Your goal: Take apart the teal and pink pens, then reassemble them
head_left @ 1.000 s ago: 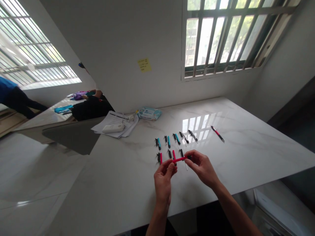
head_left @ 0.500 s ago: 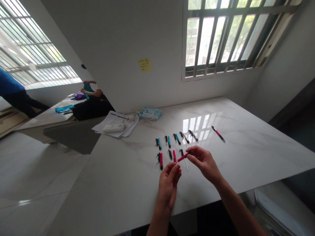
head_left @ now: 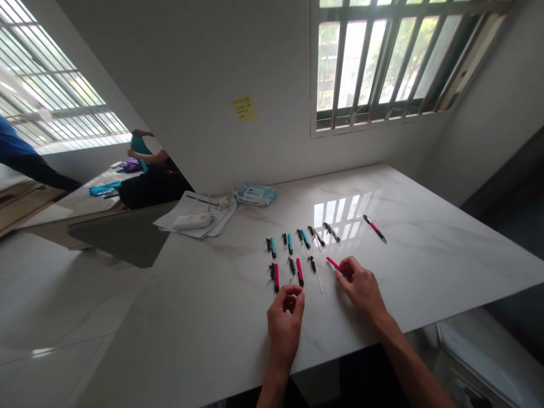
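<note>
My right hand (head_left: 360,287) rests low on the white marble table (head_left: 425,249), fingers closed round the near end of a red pen (head_left: 334,264) that lies flat on the surface. My left hand (head_left: 285,321) hovers near the front edge with fingers curled into a pinch; what they hold, if anything, is too small to name. Ahead of both hands lie two rows of pens and pen parts: teal pens (head_left: 289,243) in the far row, red pens (head_left: 299,271) in the near row, and a thin white refill (head_left: 317,280).
A lone red-and-black pen (head_left: 374,228) lies to the far right. Papers with a white object on top (head_left: 195,218) and a pack of wipes (head_left: 254,194) sit at the back left. Another person (head_left: 147,153) works at a table beyond the wall corner.
My hands came apart. The right hand carried the red pen to the right and lowered it onto the table. The left hand drew back toward me and curled shut.
</note>
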A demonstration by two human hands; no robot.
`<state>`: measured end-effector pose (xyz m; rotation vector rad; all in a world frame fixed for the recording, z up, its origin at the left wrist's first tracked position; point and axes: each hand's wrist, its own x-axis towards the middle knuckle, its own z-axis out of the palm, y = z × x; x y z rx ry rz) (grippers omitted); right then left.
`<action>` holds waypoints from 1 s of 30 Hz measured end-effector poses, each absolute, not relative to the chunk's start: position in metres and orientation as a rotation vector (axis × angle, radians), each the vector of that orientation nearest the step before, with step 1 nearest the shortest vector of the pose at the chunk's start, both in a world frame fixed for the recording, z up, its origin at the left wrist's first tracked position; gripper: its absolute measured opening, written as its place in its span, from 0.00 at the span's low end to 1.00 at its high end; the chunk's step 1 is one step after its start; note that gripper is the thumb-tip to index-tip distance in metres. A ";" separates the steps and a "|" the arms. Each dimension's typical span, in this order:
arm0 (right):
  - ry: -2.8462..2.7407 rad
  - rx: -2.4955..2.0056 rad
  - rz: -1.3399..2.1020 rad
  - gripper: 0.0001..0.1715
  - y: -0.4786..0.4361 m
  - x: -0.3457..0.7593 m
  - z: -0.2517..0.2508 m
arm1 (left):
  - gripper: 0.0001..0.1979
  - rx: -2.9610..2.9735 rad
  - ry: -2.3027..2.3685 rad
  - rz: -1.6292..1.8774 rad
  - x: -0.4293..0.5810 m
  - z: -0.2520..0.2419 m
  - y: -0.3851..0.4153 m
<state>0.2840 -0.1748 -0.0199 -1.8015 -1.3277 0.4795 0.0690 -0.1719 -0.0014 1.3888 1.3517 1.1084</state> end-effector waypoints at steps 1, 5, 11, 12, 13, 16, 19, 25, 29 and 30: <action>-1.353 -1.822 0.473 0.12 -0.175 0.284 -0.023 | 0.10 1.437 1.372 1.093 0.067 -0.003 -0.173; -1.478 -1.886 0.457 0.12 -0.173 0.280 -0.025 | 0.09 1.556 1.392 1.032 0.065 -0.009 -0.178; -1.571 -1.888 0.463 0.12 -0.171 0.278 -0.018 | 0.07 1.692 1.376 0.966 0.063 -0.011 -0.182; -1.569 -1.889 0.473 0.12 -0.171 0.278 -0.017 | 0.07 1.700 1.375 0.957 0.063 -0.012 -0.182; -1.568 -1.890 0.480 0.12 -0.171 0.278 -0.016 | 0.07 1.705 1.373 0.950 0.062 -0.012 -0.182; -1.570 -1.894 0.488 0.13 -0.169 0.278 -0.015 | 0.07 1.710 1.367 0.936 0.062 -0.011 -0.182; -1.586 -1.890 0.513 0.15 -0.168 0.277 -0.014 | 0.07 1.729 1.367 0.937 0.062 -0.009 -0.183; -1.606 -1.844 0.536 0.16 -0.167 0.276 -0.014 | 0.10 1.969 1.433 0.865 0.069 -0.012 -0.184; -1.599 -1.836 0.528 0.12 -0.169 0.274 -0.015 | 0.15 2.193 1.442 0.744 0.076 -0.018 -0.186; -1.608 -1.836 0.520 0.12 -0.169 0.273 -0.015 | 0.16 2.231 1.443 0.719 0.077 -0.019 -0.186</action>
